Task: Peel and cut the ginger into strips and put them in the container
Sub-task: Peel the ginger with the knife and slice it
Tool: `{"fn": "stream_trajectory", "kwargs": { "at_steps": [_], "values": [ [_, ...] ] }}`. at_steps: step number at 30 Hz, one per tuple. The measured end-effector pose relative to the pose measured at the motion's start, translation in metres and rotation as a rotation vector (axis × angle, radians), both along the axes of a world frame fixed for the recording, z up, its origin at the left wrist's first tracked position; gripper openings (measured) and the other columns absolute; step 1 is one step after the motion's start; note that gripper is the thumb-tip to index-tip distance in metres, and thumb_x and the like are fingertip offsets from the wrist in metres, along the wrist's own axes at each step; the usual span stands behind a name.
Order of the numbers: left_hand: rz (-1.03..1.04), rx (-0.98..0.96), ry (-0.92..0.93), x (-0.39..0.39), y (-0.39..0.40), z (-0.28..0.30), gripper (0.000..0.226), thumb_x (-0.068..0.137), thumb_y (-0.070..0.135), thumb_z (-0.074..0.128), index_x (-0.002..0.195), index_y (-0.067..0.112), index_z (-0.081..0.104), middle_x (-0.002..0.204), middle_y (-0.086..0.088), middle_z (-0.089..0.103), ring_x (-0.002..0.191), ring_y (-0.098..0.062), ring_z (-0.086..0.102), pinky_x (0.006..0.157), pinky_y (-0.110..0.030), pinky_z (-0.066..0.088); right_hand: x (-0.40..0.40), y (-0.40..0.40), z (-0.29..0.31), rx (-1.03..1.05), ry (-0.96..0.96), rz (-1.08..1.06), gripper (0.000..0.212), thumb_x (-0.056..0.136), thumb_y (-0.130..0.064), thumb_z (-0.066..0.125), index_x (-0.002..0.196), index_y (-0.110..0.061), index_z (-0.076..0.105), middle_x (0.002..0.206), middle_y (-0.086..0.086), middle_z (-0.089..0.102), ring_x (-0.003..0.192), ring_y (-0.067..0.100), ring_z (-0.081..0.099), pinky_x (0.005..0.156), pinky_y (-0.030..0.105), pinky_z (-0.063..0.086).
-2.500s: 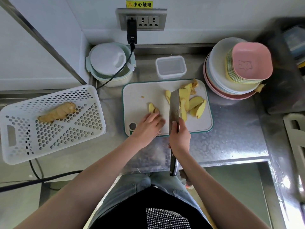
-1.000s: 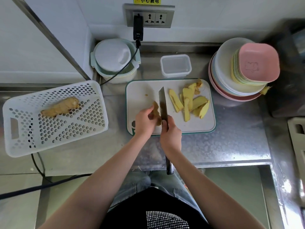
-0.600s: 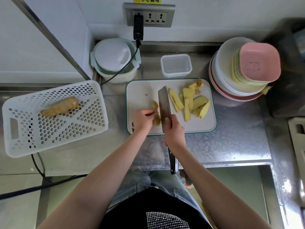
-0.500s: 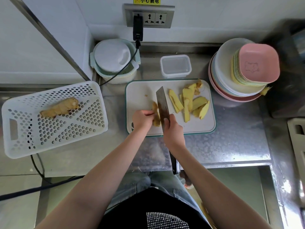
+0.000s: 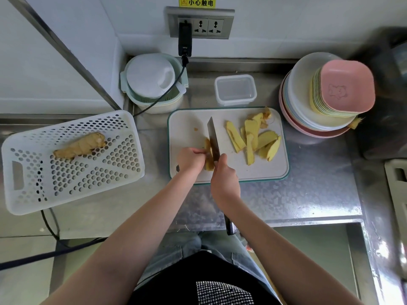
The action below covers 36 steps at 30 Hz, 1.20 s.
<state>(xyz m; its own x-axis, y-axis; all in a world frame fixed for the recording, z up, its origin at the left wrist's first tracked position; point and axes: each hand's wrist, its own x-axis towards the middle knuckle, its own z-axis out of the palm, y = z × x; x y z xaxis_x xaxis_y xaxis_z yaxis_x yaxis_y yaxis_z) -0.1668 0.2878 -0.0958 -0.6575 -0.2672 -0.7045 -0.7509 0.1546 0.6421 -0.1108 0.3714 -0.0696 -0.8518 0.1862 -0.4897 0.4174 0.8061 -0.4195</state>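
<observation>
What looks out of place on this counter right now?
A stray ginger scrap lies off the cutting board, wedged beside the stack of plates. The black power cord drapes over the lidded strainer bowl.

Kitchen prep station, looks commercial or canteen-style: stainless steel worktop (image 5: 308,194) with raised metal back edge against a plain white wall, and a wall socket panel (image 5: 200,24) with a yellow warning label (image 5: 196,2) above it. Food-prep gear all round: white cutting board (image 5: 259,172) with sliced ginger (image 5: 255,137), cleaver (image 5: 213,137), clear plastic container (image 5: 235,90), salad-spinner type tub (image 5: 152,82), perforated white basket (image 5: 88,172) holding a whole ginger root (image 5: 80,145). Big stack of plastic plates and bowls (image 5: 326,95) in pastel colours at the right suggests bulk serving rather than a home.
</observation>
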Motion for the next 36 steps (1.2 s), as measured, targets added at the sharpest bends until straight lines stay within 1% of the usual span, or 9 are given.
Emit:
{"fn": "stream_trajectory", "kwargs": {
  "at_steps": [5, 7, 10, 13, 17, 21, 25, 30, 36],
  "values": [
    [0.004, -0.038, -0.028, -0.002, 0.001, -0.001, 0.033, 0.076, 0.001, 0.062, 0.059, 0.03, 0.066, 0.072, 0.004, 0.069, 0.08, -0.022, 0.068, 0.084, -0.04, 0.056, 0.001, -0.006, -0.004, 0.074, -0.038, 0.058, 0.023, 0.095, 0.001, 0.027, 0.11, -0.016, 0.031, 0.083, 0.01, 0.051, 0.076, 0.03, 0.052, 0.065, 0.043, 0.05],
    [-0.006, -0.047, -0.021, -0.002, 0.002, 0.001, 0.03, 0.078, 0.001, 0.06, 0.067, 0.027, 0.071, 0.072, 0.005, 0.068, 0.079, -0.018, 0.066, 0.083, -0.034, 0.056, 0.001, -0.008, -0.005, 0.072, -0.03, 0.071, 0.024, 0.095, 0.001, 0.027, 0.112, -0.016, 0.032, 0.083, 0.01, 0.052, 0.076, 0.031, 0.053, 0.064, 0.044, 0.05],
    [0.016, -0.053, 0.007, 0.002, 0.004, 0.0, 0.023, 0.08, 0.001, 0.06, 0.088, 0.015, 0.076, 0.08, 0.002, 0.07, 0.08, -0.016, 0.064, 0.079, -0.028, 0.053, -0.001, 0.003, -0.005, -0.02, 0.002, 0.013, 0.007, 0.1, -0.01, 0.029, 0.1, -0.016, 0.033, 0.084, 0.01, 0.057, 0.075, 0.032, 0.057, 0.062, 0.043, 0.052],
    [0.061, -0.03, 0.018, 0.003, 0.005, 0.001, 0.017, 0.079, 0.004, 0.066, 0.088, 0.015, 0.076, 0.092, -0.004, 0.073, 0.09, -0.021, 0.066, 0.085, -0.033, 0.055, -0.009, 0.017, -0.005, -0.071, 0.035, -0.026, 0.02, 0.104, -0.03, 0.029, 0.093, -0.015, 0.036, 0.08, 0.013, 0.058, 0.072, 0.035, 0.057, 0.059, 0.042, 0.05],
    [0.079, 0.002, -0.001, 0.003, 0.006, -0.002, 0.016, 0.079, 0.005, 0.068, 0.091, 0.012, 0.076, 0.095, -0.006, 0.073, 0.092, -0.023, 0.067, 0.081, -0.029, 0.054, -0.003, 0.017, -0.002, -0.115, 0.092, -0.094, 0.02, 0.104, -0.026, 0.03, 0.09, -0.012, 0.036, 0.071, 0.008, 0.053, 0.064, 0.029, 0.051, 0.049, 0.03, 0.035],
    [0.087, -0.003, 0.022, 0.004, 0.007, -0.001, 0.019, 0.08, 0.011, 0.072, 0.098, 0.01, 0.074, 0.095, -0.003, 0.071, 0.086, -0.015, 0.061, 0.074, -0.022, 0.046, -0.002, 0.025, 0.004, -0.181, 0.166, -0.185, 0.023, 0.104, -0.023, 0.03, 0.089, -0.008, 0.037, 0.064, 0.005, 0.045, 0.052, 0.019, 0.039, 0.045, 0.029, 0.028],
    [0.099, 0.023, 0.015, 0.004, 0.006, -0.003, 0.018, 0.077, 0.012, 0.074, 0.095, 0.011, 0.076, 0.096, -0.006, 0.073, 0.092, -0.02, 0.067, 0.082, -0.027, 0.052, -0.004, 0.021, 0.004, -0.193, 0.142, -0.156, 0.024, 0.104, -0.025, 0.029, 0.089, -0.009, 0.037, 0.064, 0.005, 0.046, 0.053, 0.019, 0.039, 0.046, 0.029, 0.029],
    [0.089, 0.041, -0.014, 0.003, 0.003, -0.003, 0.015, 0.076, 0.015, 0.076, 0.091, 0.016, 0.077, 0.092, -0.003, 0.074, 0.089, -0.021, 0.068, 0.086, -0.032, 0.054, -0.002, 0.012, -0.002, -0.182, 0.139, -0.126, 0.024, 0.104, -0.029, 0.029, 0.089, -0.012, 0.036, 0.064, 0.003, 0.048, 0.054, 0.02, 0.043, 0.044, 0.028, 0.027],
    [0.105, 0.039, -0.014, 0.003, 0.003, -0.001, 0.014, 0.077, 0.007, 0.07, 0.083, 0.019, 0.075, 0.084, -0.001, 0.072, 0.087, -0.022, 0.068, 0.079, -0.027, 0.054, -0.002, 0.006, -0.005, -0.121, 0.08, -0.085, 0.021, 0.104, -0.029, 0.027, 0.09, -0.014, 0.034, 0.07, 0.008, 0.052, 0.065, 0.03, 0.052, 0.05, 0.031, 0.035]
  ]
}}
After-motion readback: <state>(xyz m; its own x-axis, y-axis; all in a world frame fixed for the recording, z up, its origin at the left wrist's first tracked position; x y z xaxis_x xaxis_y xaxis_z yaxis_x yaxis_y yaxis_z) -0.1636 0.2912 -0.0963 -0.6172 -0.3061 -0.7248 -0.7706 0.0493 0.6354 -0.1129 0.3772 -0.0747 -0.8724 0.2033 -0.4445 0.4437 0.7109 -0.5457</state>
